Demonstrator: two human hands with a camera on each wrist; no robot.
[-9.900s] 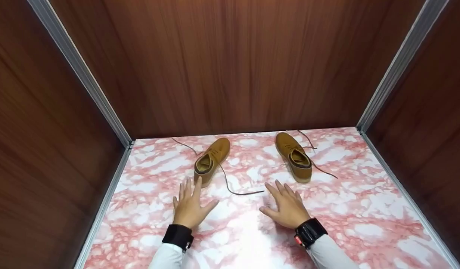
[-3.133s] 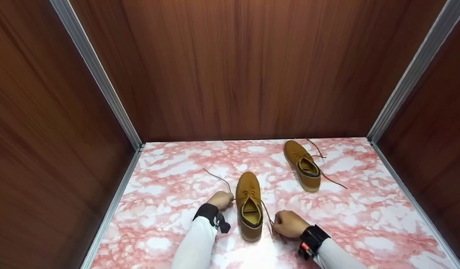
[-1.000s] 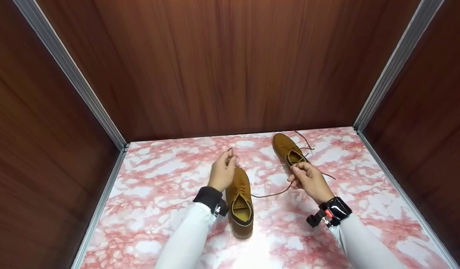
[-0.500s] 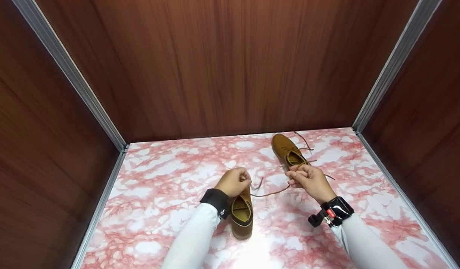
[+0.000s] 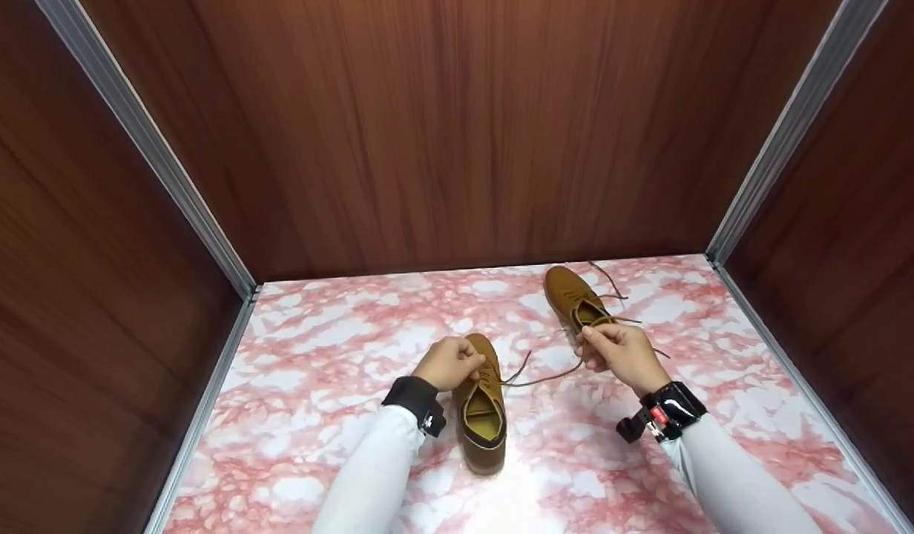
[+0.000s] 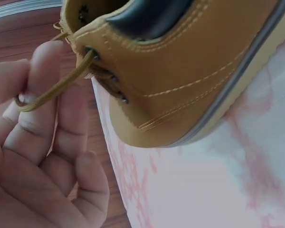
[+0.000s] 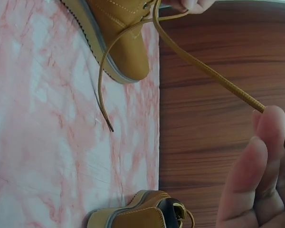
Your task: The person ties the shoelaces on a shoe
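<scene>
A tan lace-up ankle shoe (image 5: 481,452) stands on the floor in the middle, toe pointing away. My left hand (image 5: 451,363), over its front, pinches a shoelace (image 6: 69,81) close to the top eyelet between thumb and forefinger, as the left wrist view shows. That lace crosses the shoe, and its loose end (image 7: 101,90) hangs on the right side. To the right, my right hand (image 5: 624,356) grips the other shoelace (image 7: 213,76), drawn out sideways from the shoe; its tip sticks out beyond the fingers.
Behind my right hand stands the second tan shoe (image 5: 564,287), its laces (image 5: 609,278) loose on the floor. Brown wood-grain panels (image 5: 472,133) with metal corner strips (image 5: 783,141) enclose the pink and white marbled floor (image 5: 316,415) at the back and both sides.
The left-side shoe was brought nearer and turned straight. Each hand took a lace. The left hand carried its lace from beyond the toe back over the shoe, its end now to the right.
</scene>
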